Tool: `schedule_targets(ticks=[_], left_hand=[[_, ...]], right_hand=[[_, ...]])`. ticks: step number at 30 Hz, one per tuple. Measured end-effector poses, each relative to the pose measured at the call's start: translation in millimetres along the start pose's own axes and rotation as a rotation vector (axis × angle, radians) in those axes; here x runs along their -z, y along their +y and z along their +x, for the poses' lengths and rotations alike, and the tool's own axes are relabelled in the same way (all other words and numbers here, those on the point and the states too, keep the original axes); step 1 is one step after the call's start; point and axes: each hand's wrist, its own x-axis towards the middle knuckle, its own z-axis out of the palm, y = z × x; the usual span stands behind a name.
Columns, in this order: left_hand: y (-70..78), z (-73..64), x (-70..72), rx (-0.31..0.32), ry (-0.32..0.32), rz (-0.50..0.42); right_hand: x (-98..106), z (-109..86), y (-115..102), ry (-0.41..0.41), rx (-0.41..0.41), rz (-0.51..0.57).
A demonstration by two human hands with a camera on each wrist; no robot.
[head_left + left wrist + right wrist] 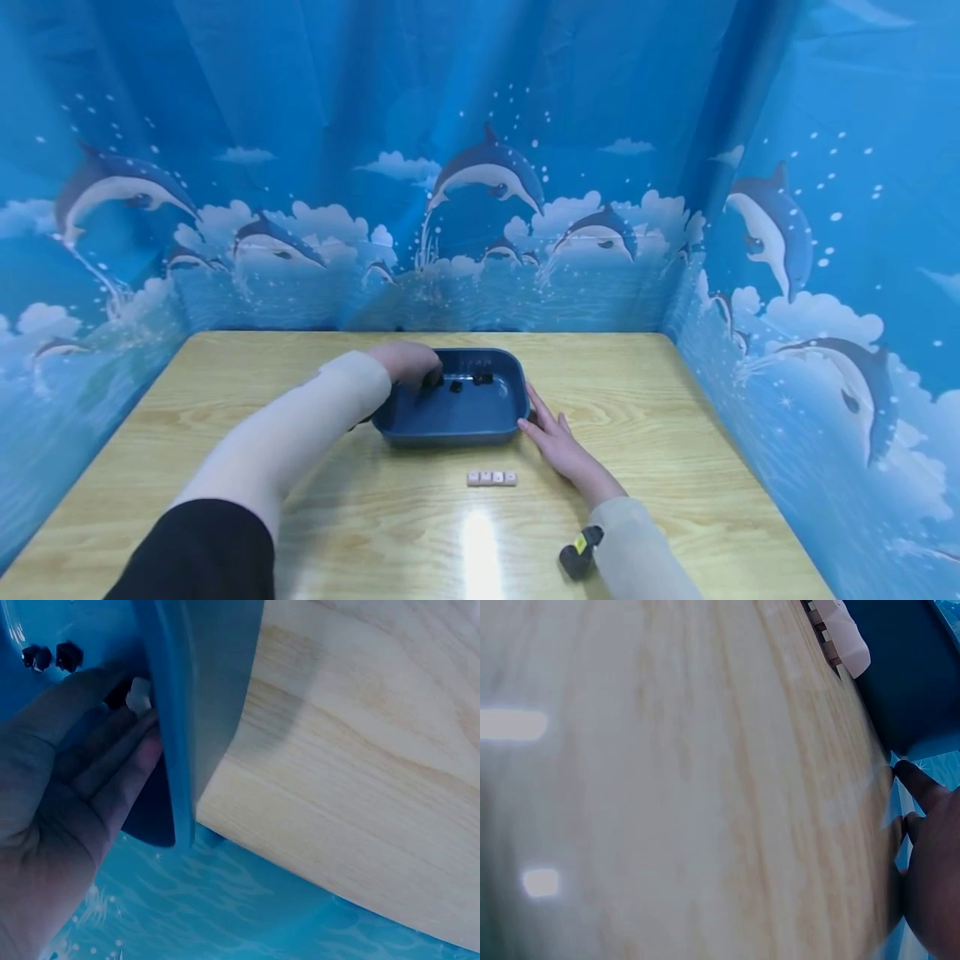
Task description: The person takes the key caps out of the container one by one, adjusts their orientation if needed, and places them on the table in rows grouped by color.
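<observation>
A dark blue rectangular tray (450, 438) stands on the table. My left hand (408, 362) reaches over its left end, fingers down inside. In the left wrist view that hand (75, 757) pinches a small pale keycap (139, 696) close to the tray wall; a dark piece beside it is partly hidden. Small black keycaps (482, 378) lie on the tray floor, also visible as black pieces (69, 656) in the left wrist view. My right hand (558, 446) touches the tray's right end with extended fingers. Nearer me, several pale keycaps (492, 478) stand in a row.
The light wooden table (637, 400) spreads around the tray. Blue dolphin-print curtains (360, 125) enclose its back and sides. A small black device with a yellow mark (580, 552) is fixed at the right wrist. A bright light reflection shows on the tabletop.
</observation>
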Motion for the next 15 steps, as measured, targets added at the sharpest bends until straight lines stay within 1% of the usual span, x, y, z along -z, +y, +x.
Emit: schedule_targets(ticks=[3,5,7,10,15], left_hand=[[1.4,1.9,-4.5,-0.018,-0.003,-0.025],[2.7,4.3,-7.0,-0.037,-0.020,-0.040],[3.5,8.7,-9.9,-0.061,-0.036,-0.027],[6.4,12.9,-12.7,-0.075,-0.059,-0.024],[8.6,16.1,-20.2,-0.106,-0.048,-0.025]], right_hand=[[-1,0.6,1,-0.002,-0.006,0.010],[-1,0.7,2,0.001,-0.011,0.018],[-1,0.9,2,0.002,-0.011,0.021],[-1,0.6,2,0.004,-0.011,0.021],[-1,0.6,2,0.005,-0.007,0.019]])
